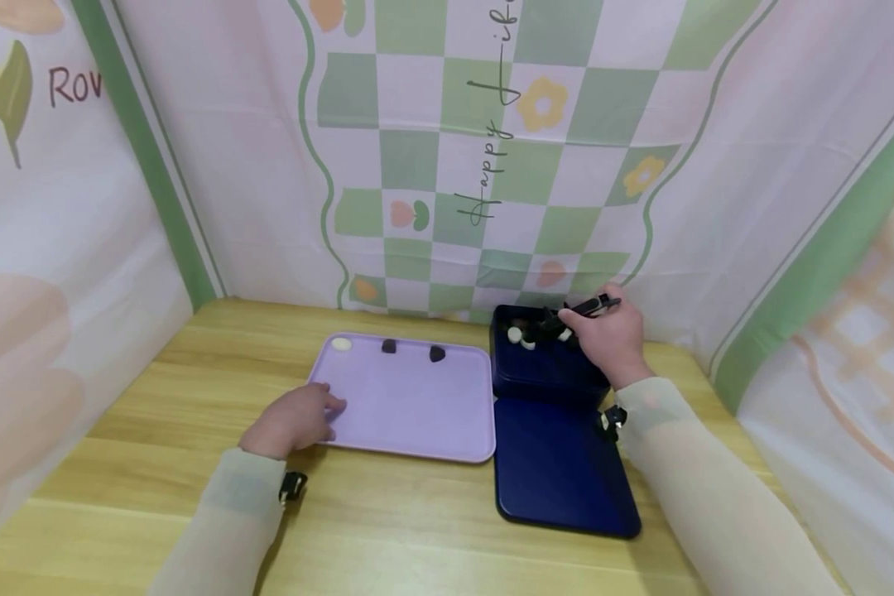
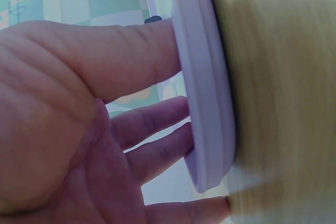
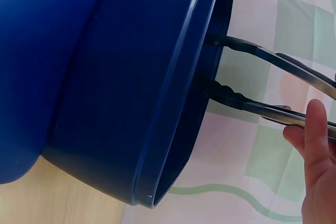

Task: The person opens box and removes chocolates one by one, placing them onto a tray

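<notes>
My right hand (image 1: 612, 338) grips black and metal tongs (image 1: 594, 305) over a dark blue box (image 1: 540, 386) at the back right. The tongs' two black arms (image 3: 239, 98) stand apart and reach past the box's rim in the right wrist view; their tips are hidden inside. Black and white pieces, among them a white one (image 1: 515, 334), lie in the box. At the left edge of a lilac tray (image 1: 410, 406) rests my left hand (image 1: 292, 420), its thumb and fingers spread and touching the tray. One white piece (image 1: 340, 343) and two dark pieces (image 1: 437, 354) sit along the tray's far side.
A dark blue lid (image 1: 562, 472) lies flat in front of the box, beside the tray. All stand on a wooden table (image 1: 387, 521). Printed cloth (image 1: 410, 157) hangs directly behind the box and at both sides of the table.
</notes>
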`<state>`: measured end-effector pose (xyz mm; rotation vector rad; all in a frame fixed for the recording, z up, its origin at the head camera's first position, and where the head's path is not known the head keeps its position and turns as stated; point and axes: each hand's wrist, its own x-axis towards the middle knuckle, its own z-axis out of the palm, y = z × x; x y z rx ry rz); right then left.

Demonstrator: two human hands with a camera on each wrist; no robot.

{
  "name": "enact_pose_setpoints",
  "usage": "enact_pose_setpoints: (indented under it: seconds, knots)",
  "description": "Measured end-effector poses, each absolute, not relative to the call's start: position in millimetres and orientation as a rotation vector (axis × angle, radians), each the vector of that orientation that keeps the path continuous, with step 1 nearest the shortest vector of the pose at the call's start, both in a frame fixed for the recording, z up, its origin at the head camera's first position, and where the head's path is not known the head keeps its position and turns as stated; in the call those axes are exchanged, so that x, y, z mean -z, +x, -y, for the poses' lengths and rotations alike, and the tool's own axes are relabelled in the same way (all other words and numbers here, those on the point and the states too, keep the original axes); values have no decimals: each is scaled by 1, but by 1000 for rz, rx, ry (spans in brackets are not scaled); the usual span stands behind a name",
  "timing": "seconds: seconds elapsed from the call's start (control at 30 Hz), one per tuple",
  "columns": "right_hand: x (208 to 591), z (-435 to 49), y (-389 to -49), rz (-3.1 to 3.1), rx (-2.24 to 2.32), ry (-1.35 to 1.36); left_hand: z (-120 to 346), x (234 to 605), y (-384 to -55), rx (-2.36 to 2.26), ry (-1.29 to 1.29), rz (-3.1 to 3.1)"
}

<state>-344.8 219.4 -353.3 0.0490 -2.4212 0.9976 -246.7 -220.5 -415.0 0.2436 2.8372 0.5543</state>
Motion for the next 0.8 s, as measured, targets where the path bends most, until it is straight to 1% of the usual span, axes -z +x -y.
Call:
enact_pose_setpoints:
  seconds: [0.37,0.8]
  knots:
    - [360,-224,-346,2477,-907,56,218,416,-246,-559,242,-2837]
    - [344,-222,-325,2573,-874,72,218,417,-248,-563,211,-2825]
